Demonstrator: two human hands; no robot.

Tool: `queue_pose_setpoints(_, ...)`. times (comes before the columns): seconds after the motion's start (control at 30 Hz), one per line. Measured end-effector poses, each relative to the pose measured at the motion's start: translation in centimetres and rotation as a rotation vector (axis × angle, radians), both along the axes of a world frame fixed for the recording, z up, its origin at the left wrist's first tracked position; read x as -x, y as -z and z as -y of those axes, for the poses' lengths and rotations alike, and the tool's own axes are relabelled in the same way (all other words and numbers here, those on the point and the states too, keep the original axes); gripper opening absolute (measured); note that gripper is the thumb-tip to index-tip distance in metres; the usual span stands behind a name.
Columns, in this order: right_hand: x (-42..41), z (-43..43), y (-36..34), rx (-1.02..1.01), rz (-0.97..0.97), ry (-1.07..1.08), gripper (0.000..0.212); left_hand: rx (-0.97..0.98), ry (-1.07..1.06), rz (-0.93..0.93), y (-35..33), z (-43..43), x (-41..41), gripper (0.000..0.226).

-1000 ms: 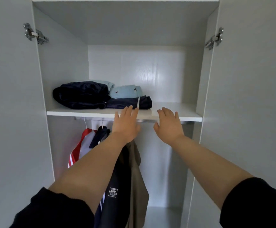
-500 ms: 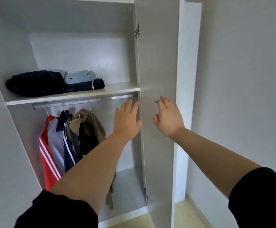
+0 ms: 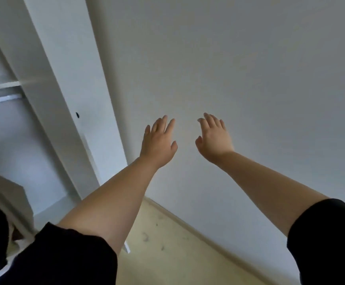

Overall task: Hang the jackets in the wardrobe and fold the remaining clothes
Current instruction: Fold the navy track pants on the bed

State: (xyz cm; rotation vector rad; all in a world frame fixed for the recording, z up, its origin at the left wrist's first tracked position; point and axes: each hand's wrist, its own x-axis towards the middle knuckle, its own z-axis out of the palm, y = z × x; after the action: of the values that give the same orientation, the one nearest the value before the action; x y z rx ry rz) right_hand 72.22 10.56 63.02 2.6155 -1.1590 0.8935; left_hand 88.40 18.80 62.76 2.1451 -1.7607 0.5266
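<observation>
Beside the wardrobe (image 3: pixel 50 83), left hand (image 3: pixel 158 144) and right hand (image 3: pixel 213 140) reach toward the bare wall, each grip spread and empty; no clothes are within reach, so fetching the next garment seems to come next

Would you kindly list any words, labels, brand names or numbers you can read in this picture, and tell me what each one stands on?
None: no readable text shows anywhere.
The white wardrobe door bears only a small dark mark, not lettering.
The plain grey wall, the beige floor, the black sleeves and the bare, empty left hand and right hand carry no writing.
</observation>
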Motion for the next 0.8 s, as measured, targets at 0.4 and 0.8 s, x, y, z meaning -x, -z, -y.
queue_pose_setpoints(0.4, 33.2, 13.1, 6.2, 0.064, -0.17, 0.41, 0.06, -0.053, 0.412, 0.022, 7.5, 19.7, 32.2, 0.067)
queue_pose_setpoints(0.8, 44.3, 18.1, 22.6, 0.089, -0.329, 0.285, 0.07, -0.064, 0.459, -0.064, 23.3, 25.6, 44.1, 0.078)
